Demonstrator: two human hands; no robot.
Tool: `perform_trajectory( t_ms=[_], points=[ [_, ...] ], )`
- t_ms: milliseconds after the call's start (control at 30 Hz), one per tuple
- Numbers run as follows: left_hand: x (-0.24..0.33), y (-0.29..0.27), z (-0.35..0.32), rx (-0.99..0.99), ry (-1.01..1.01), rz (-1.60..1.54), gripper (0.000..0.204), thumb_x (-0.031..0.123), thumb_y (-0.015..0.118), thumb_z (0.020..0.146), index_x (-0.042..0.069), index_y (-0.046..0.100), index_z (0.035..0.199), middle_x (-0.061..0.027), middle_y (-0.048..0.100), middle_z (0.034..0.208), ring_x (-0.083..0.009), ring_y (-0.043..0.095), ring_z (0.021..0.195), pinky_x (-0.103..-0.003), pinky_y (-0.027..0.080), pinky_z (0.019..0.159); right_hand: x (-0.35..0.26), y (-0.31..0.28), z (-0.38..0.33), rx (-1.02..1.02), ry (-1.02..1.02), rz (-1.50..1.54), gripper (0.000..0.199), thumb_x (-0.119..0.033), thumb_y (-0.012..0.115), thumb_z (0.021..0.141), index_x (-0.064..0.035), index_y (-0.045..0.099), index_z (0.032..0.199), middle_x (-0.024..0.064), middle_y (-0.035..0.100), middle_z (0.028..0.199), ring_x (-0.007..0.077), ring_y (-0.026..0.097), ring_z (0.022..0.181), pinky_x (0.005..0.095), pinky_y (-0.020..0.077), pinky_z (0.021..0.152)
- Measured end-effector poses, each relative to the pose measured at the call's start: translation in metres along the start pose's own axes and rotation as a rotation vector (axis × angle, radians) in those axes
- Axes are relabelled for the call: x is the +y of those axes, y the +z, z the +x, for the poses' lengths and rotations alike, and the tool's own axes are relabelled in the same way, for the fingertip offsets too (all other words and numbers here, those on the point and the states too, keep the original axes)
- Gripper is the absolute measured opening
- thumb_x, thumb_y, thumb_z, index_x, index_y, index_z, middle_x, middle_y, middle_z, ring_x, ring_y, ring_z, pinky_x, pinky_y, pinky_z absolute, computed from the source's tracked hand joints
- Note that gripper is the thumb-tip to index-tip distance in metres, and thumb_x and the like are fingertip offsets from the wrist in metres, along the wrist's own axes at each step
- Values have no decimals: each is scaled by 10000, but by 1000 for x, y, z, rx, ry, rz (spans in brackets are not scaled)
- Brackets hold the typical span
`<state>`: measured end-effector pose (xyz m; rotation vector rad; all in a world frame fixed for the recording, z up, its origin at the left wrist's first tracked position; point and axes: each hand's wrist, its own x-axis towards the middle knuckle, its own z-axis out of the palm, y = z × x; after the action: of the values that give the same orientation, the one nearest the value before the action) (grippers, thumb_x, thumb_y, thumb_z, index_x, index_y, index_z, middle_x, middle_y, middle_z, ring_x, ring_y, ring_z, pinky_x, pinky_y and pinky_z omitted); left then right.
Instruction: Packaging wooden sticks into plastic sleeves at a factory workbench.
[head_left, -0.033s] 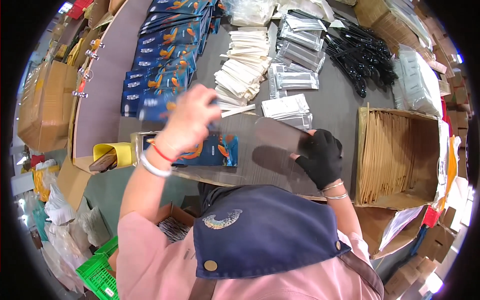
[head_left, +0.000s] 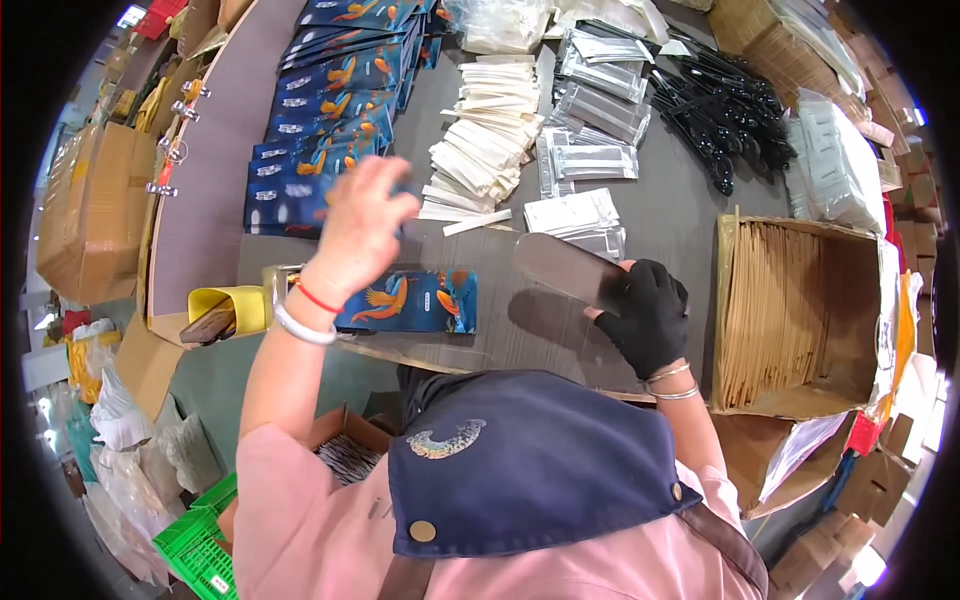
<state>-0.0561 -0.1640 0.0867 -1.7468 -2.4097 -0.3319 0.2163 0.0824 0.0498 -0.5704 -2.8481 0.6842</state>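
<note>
My left hand (head_left: 365,215) is raised over the near end of the overlapping blue printed packets (head_left: 318,110). Its fingers are apart and hold nothing that I can see; some motion smears them. Below it, another blue packet with orange fish (head_left: 430,300) lies flat along the front edge of the table, partly hidden by my wrist. My right hand (head_left: 645,315), in a black fingerless glove, is closed around one end of a flat, round-ended, grey-brown blade-like piece (head_left: 565,265). That piece casts a shadow on the table.
White paper strips (head_left: 485,150), clear packets (head_left: 600,110) and glossy black-handled items (head_left: 725,120) lie at the back. To the right stands a carton (head_left: 728,310) of brown envelope-like sheets. A yellow holder (head_left: 235,300) sits at the left edge.
My left hand has shifted slightly left and away from me, and its fingers have spread. The right hand and its flat piece have barely moved.
</note>
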Motion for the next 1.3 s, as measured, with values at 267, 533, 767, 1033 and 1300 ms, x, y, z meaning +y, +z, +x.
perform_trajectory(
  t_ms=[267,533,767,1033,1300],
  points=[
    [101,73,-62,-67,-728,-215,852,402,855,661,40,519,1355,-166,455,1413,-375,359,1354,-567,183,1142,-18,-1,-2,-99,-61,-88,619,-326,847,604,-104,587,1120,82,609,1072,296,582,1025,433,404,903],
    [91,75,-67,0,-717,-429,865,364,870,660,7,504,1358,-165,455,1426,-337,359,1374,-562,138,1159,-28,4,6,-223,-140,-140,624,-395,830,625,-104,595,1124,86,603,1061,308,565,1013,448,381,917],
    [74,69,-46,15,-613,-519,611,258,820,726,34,606,1253,-157,558,1292,-343,501,1205,-493,339,1070,-62,49,20,-162,-268,130,611,-419,800,695,-116,597,1186,95,594,1159,313,533,1109,454,367,968],
    [37,104,-5,34,-404,-165,127,154,767,747,125,652,791,-42,595,859,-295,573,893,-440,412,747,85,-31,-30,427,223,86,309,-72,757,815,-25,635,1095,90,645,1067,226,604,1016,345,473,930],
    [83,116,62,57,-274,-529,111,105,733,766,78,636,812,-109,619,947,-334,567,952,-469,460,829,227,-73,-144,262,809,-241,373,-235,677,883,33,639,1140,184,663,1119,325,633,1069,407,500,925]
  ],
)
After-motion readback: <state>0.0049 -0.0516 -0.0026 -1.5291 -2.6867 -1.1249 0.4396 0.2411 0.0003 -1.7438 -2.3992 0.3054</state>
